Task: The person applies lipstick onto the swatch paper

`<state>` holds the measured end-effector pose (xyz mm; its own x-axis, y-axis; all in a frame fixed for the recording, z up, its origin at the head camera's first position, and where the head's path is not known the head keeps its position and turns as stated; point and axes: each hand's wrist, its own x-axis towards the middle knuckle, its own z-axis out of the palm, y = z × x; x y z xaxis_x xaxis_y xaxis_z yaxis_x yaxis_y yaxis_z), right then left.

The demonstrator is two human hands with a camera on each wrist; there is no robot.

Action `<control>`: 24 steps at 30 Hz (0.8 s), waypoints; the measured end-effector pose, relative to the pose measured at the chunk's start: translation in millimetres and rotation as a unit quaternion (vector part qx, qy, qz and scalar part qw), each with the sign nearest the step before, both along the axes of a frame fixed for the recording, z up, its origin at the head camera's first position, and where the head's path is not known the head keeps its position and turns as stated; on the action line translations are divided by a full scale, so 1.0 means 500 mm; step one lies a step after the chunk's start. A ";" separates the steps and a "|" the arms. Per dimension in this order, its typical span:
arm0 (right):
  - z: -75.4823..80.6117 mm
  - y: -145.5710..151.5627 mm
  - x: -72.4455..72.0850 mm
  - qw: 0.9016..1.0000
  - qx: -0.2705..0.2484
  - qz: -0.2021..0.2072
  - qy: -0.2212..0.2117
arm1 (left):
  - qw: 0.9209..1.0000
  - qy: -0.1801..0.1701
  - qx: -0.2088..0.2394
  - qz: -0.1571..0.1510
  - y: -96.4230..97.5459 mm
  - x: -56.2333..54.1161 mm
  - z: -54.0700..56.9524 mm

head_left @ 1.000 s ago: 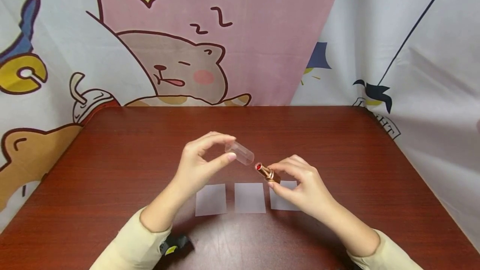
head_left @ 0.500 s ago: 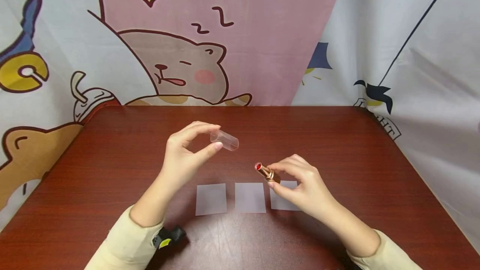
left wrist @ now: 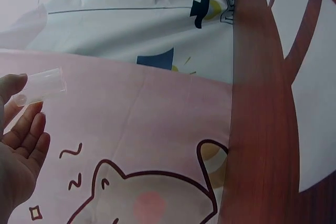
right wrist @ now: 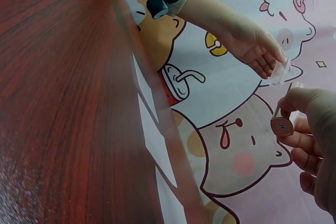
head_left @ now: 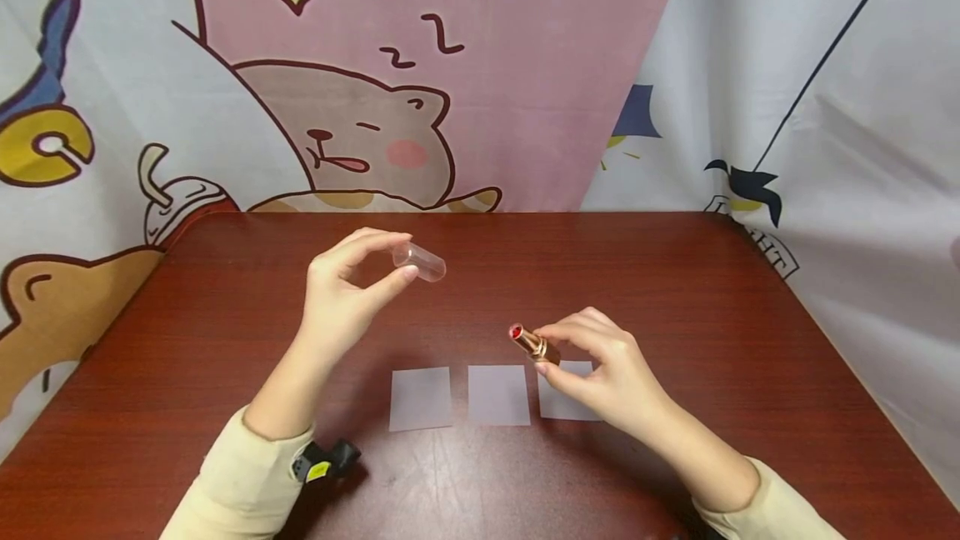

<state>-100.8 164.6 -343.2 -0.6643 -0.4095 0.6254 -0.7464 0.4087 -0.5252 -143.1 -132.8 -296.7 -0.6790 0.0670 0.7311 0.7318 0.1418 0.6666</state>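
My left hand [head_left: 341, 294] pinches a clear lipstick cap [head_left: 422, 262] between thumb and fingers, its far end pointing right and slightly down. In the left wrist view the see-through cap [left wrist: 46, 86] shows by the thumb. My right hand [head_left: 611, 361] pinches an uncapped lipstick [head_left: 534, 343] with a gold-coloured body; its red tip points up and left. The right wrist view shows the square base of the lipstick [right wrist: 282, 126] between thumb and fingers. A wide gap lies between cap and lipstick, both held above the table.
Three white paper squares lie in a row on the dark red wooden table [head_left: 480, 482]: a left one [head_left: 421, 399], a middle one [head_left: 498, 396] and a right one [head_left: 566, 397] partly behind the right hand. A cartoon-printed cloth [head_left: 525, 73] hangs behind the table.
My left hand has moved left and away with the cap, from close beside the lipstick tip to well clear of it. The right hand and lipstick have stayed almost still.
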 end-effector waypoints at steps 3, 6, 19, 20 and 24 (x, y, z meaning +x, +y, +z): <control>0.000 0.000 0.000 1.000 0.001 -0.002 0.000 | 1.000 0.001 0.006 0.003 -0.007 -0.008 0.000; 0.000 0.000 0.000 1.000 0.001 -0.003 0.000 | 1.000 0.004 0.006 0.006 -0.015 -0.016 -0.001; -0.002 0.001 -0.001 1.000 0.006 -0.004 -0.001 | 0.999 -0.027 -0.013 0.023 -0.046 -0.044 -0.020; -0.003 0.001 -0.001 1.000 0.006 -0.004 0.000 | 0.999 -0.032 -0.013 0.024 -0.047 -0.046 -0.021; -0.003 0.001 -0.001 1.000 0.008 -0.004 0.002 | 0.998 -0.046 -0.016 0.032 -0.047 -0.042 -0.016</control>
<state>-101.5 165.0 -344.5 -0.6656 -0.4140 0.6210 -0.7447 0.4238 -0.5156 -164.0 -156.0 -304.7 -0.7465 0.0437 0.6639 0.6566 0.2097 0.7245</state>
